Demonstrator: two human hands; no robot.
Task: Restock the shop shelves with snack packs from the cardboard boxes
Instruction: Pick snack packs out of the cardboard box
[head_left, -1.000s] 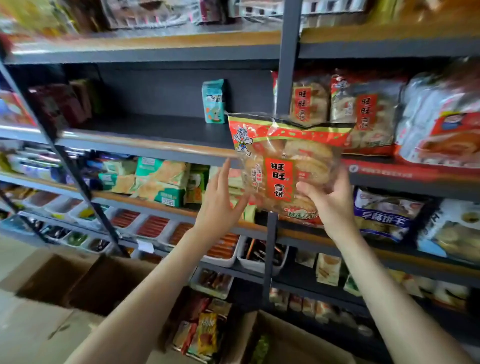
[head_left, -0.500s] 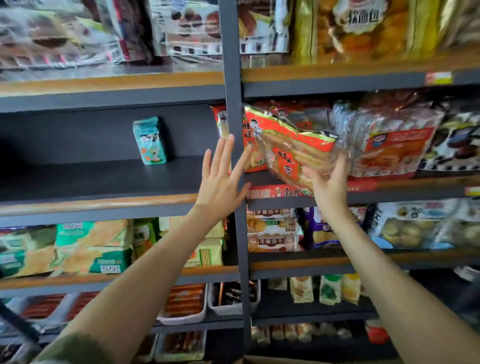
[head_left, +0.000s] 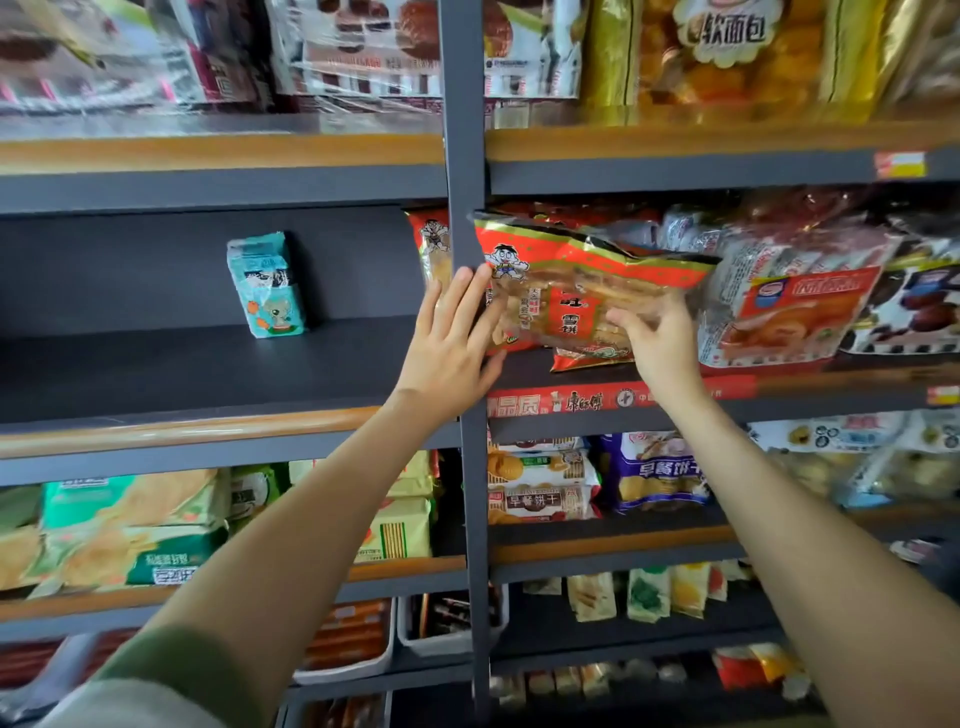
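Two hands are up at the middle shelf, and both have closed in on the rice cracker pack since half a second ago. Back then the left hand hung free with spread fingers in front of the upright post, well apart from the pack; now the left hand, at the center of the frame, lies with straight, nearly closed fingers across the post and against the pack's left end, touching it without curling round it. At the left of the frame a small teal carton stands alone on the dark shelf board, as it did before. The pack itself was tilted steeply and held in the air a moment ago; now it sits lower and flatter, its bottom edge on the right-hand shelf just right of the post, leaning back on other red packs behind it. The right hand, right of center, grips the pack's lower right part, thumb on the front face and fingers curled behind, where they are hidden. Both forearms rise from the bottom corners of the frame and meet toward the pack; a green sleeve shows at the lower left. Just right of the pack stands a clear-wrapped bread bag with a red label.
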